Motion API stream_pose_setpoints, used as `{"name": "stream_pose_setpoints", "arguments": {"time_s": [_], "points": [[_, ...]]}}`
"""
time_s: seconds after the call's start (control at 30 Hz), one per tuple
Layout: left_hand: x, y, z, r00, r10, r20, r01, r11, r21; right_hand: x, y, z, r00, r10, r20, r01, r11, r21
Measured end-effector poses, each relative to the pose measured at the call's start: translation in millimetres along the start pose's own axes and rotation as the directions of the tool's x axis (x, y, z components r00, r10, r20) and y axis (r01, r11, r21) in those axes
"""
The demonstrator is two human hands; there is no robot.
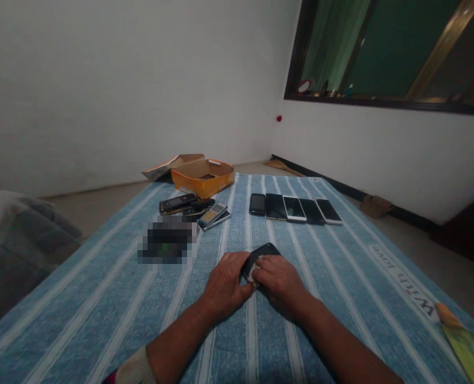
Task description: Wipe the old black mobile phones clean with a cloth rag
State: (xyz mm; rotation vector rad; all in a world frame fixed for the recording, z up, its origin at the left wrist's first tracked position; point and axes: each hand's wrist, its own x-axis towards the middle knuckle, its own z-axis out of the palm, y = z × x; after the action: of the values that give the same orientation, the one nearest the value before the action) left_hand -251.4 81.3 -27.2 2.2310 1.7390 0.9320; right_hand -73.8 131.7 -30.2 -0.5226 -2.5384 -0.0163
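A dark smartphone point(267, 248) is held tilted between my two hands, a little above or on the blue striped cloth point(205, 352); I cannot tell which. My left hand point(229, 280) grips the phone's left edge, thumb toward its near end. With fingers bunched, my right hand point(279, 282) presses a small pale cloth or tissue point(255, 268) against the phone's face. Most of the phone's right side is hidden behind that hand.
Several phones lie in a row at the right, among them a white-framed phone point(294, 208). Older keypad phones point(213, 214) are piled at the left, beside a pixelated dark item point(167, 240). An open orange box point(203, 184) stands behind them. Grey fabric point(16, 250) lies far left.
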Motion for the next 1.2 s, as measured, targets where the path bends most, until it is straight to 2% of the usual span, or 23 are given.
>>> {"name": "stream_pose_setpoints", "arguments": {"time_s": [0.2, 0.3, 0.47, 0.53, 0.73, 0.9, 1.0, 1.07, 1.2], "points": [[-2, 1, -2.7, 1.0, -0.013, 0.022, 0.013, 1.0, -0.009, -10, 23, -11, 0.997, 0.077, -0.015, -0.077, 0.997, -0.015], [-1, 3, -3.0, 0.999, -0.021, 0.033, 0.022, 1.0, -0.011, -7, 14, -7, 0.998, 0.056, -0.001, -0.056, 0.998, -0.023], [0, 4, -3.4, 0.999, -0.013, 0.04, 0.014, 1.0, -0.015, 2, -11, 4, 0.999, -0.022, -0.047, 0.021, 1.0, -0.023], [0, 4, -3.4, 0.999, -0.013, 0.038, 0.013, 1.0, -0.011, 2, -10, 2, 0.999, -0.024, -0.042, 0.023, 1.0, -0.012], [-2, 4, -4.7, 0.999, -0.001, 0.037, 0.002, 1.0, -0.026, -6, 13, -6, 0.999, 0.04, -0.028, -0.04, 0.999, -0.003], [-1, 4, -5.1, 0.999, 0.011, 0.031, -0.01, 0.999, -0.036, 0, -3, 8, 0.998, -0.011, -0.064, 0.01, 1.0, -0.014], [0, 6, -6.3, 0.999, 0.001, 0.036, 0.001, 0.999, -0.038, 2, -8, 9, 0.997, -0.041, -0.067, 0.04, 0.999, -0.013], [0, 7, -7.4, 0.999, -0.008, 0.052, 0.01, 0.999, -0.039, -1, 2, 3, 0.999, -0.008, -0.045, 0.008, 1.0, -0.009], [-1, 7, -8.0, 0.997, -0.029, 0.065, 0.031, 0.999, -0.022, -14, 38, -11, 0.992, 0.118, -0.04, -0.118, 0.993, -0.015]]}}
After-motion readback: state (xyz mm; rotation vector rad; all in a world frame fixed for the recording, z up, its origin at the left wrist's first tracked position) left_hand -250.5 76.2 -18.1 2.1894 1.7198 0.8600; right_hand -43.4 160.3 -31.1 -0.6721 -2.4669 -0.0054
